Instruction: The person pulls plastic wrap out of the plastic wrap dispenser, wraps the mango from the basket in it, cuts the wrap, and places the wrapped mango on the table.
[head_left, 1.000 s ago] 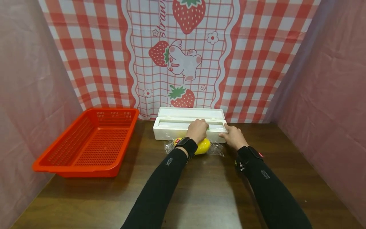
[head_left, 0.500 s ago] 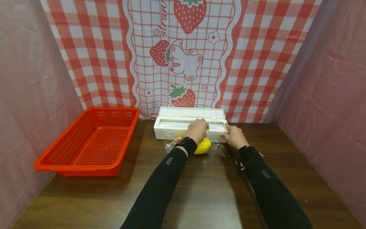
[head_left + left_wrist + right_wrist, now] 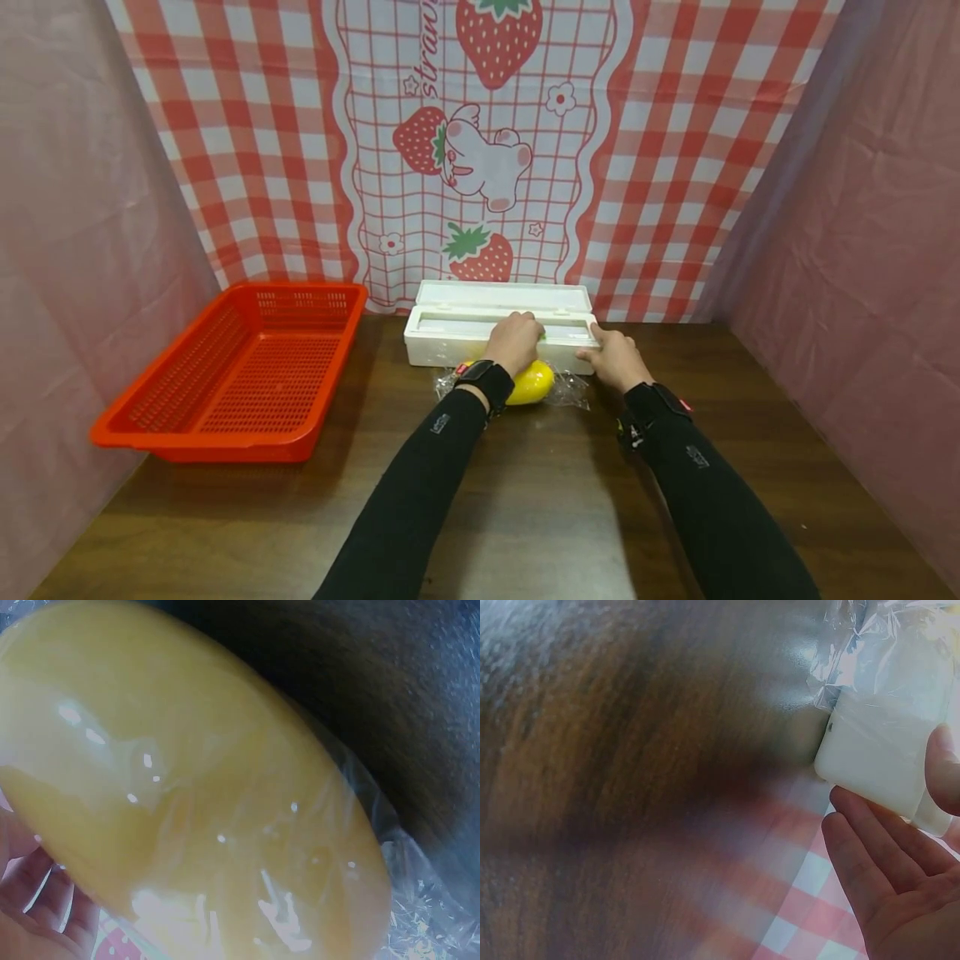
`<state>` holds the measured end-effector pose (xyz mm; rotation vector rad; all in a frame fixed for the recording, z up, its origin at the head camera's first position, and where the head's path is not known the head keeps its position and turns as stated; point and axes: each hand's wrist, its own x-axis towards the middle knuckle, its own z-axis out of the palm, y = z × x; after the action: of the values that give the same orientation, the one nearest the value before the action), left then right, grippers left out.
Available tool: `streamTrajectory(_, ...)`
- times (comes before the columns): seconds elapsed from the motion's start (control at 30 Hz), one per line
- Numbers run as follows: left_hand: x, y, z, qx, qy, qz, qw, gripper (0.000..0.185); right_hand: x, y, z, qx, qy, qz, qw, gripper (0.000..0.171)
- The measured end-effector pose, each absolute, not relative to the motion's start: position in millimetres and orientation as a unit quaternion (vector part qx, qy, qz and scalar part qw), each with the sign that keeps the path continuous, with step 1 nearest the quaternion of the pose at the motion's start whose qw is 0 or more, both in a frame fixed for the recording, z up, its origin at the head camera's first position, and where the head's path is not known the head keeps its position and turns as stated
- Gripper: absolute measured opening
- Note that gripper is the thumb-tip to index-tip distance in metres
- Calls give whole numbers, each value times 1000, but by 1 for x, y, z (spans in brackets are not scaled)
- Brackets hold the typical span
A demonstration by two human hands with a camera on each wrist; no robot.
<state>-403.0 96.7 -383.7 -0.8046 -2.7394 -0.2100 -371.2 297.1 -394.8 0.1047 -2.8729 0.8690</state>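
A white cling-film dispenser box (image 3: 450,333) lies at the back of the table with its lid up. My left hand (image 3: 514,340) rests on its top edge, fingers curled over a small green cutter slider (image 3: 542,336). Just in front lies a yellow oval fruit (image 3: 532,383), wrapped in clear film (image 3: 572,388). In the left wrist view the fruit (image 3: 195,795) fills the picture. My right hand (image 3: 613,357) steadies the box's right end. The right wrist view shows its fingers (image 3: 870,855) straight beside that box end (image 3: 889,742).
An orange mesh basket (image 3: 202,446) with nothing in it stands at the left on the dark wooden table (image 3: 540,500). A strawberry-print checked cloth hangs behind, and pink cloth walls close in both sides.
My left hand has crept slightly left along the dispenser's top edge. The right hand, the box and the fruit stay where they were.
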Motion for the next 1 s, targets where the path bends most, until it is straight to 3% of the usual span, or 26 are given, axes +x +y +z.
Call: streamTrajectory(1.0,-405,83,-386,-272,-949,-85,136,28,-372,297,-398,26,-952,300,61,71)
